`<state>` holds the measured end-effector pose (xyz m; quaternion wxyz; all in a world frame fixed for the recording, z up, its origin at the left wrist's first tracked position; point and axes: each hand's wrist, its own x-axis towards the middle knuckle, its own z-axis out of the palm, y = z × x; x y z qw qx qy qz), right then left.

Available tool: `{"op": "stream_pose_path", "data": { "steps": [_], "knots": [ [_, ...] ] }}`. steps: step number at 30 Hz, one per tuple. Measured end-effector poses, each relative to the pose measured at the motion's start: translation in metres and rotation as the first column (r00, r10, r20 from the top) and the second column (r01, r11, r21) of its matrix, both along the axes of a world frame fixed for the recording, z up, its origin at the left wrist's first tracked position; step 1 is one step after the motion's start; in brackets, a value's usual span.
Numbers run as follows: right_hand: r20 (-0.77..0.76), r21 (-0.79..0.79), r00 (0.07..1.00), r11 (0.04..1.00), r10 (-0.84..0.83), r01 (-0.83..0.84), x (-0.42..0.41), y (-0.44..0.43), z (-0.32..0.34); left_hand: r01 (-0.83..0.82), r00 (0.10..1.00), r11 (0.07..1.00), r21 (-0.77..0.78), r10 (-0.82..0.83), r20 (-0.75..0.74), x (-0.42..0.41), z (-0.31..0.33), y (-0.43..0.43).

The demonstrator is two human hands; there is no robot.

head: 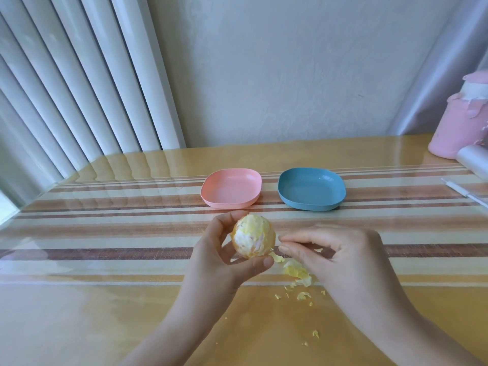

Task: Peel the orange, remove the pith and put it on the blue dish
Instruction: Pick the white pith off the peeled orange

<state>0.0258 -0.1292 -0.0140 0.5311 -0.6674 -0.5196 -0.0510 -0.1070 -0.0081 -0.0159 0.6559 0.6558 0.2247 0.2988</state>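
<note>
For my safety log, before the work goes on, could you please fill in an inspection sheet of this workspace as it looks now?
Surface: glossy table with a striped runner.
Job's things: orange, peeled, with white pith on it; blue dish, empty.
Clutter: peel scraps on the table by the hands; pink dish, empty; pink container and white stick at the right edge.
Hands: left hand grips the orange; right hand has its fingers curled beside the orange, pinch unclear.
Cables: nothing seen.
Surroundings: vertical blinds on the left, pale wall behind.
</note>
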Motion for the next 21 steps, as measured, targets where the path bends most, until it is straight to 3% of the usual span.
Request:
{"op": "stream_pose_path", "data": {
  "steps": [5,8,12,14,21],
  "knots": [
    [-0.107,-0.037,0.990,0.994,0.094,-0.099,-0.0024,-0.0005,0.0004,0.031,0.998,1.000,-0.007,-0.030,0.063,0.0008,-0.0034,0.0011],
    [-0.173,-0.002,0.982,0.997,0.072,-0.074,-0.0009,-0.0002,0.0035,0.026,0.996,1.000,0.016,-0.027,0.084,0.0009,-0.0038,0.0024],
    [0.195,0.093,0.981,0.996,-0.005,-0.014,-0.0010,-0.0003,0.0055,0.016,0.998,0.994,0.110,-0.024,0.064,0.0018,-0.0040,0.0013],
    [0.300,0.128,0.953,0.992,-0.027,-0.012,0.0001,-0.0005,0.0033,0.013,0.999,0.987,0.158,-0.020,0.044,0.0023,-0.0054,-0.0011],
    [0.332,0.134,0.943,0.991,-0.032,-0.014,0.0009,0.0018,-0.0018,-0.033,0.999,0.969,0.243,0.034,0.003,0.0024,-0.0084,-0.0033]
  ]
}}
